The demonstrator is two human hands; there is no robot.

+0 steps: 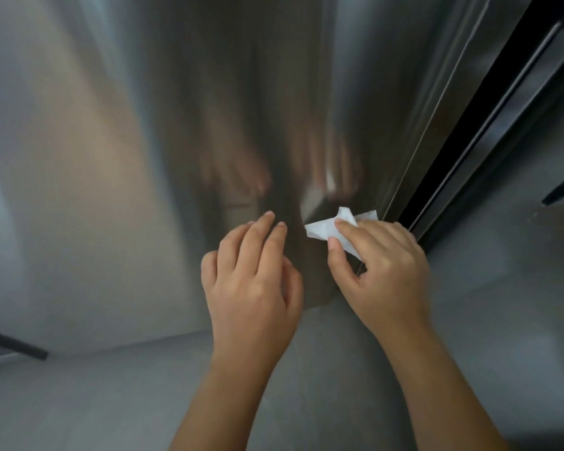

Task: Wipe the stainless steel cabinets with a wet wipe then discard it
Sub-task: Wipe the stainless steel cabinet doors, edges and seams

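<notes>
I am looking down at the stainless steel cabinet (144, 141), which is standing in front of me and meeting the floor (111, 402) below. My right hand (385, 265) is holding the wet wipe (323, 227) against the panel, just beside the cabinet's right edge. My left hand (251, 281) is sitting just to its left, fingertips touching the same panel. Right of that edge a gap (469, 125) is running upward, with a neighbouring unit (534, 92) beyond it. A bar (13, 346) is lying at the far left, above the floor.
</notes>
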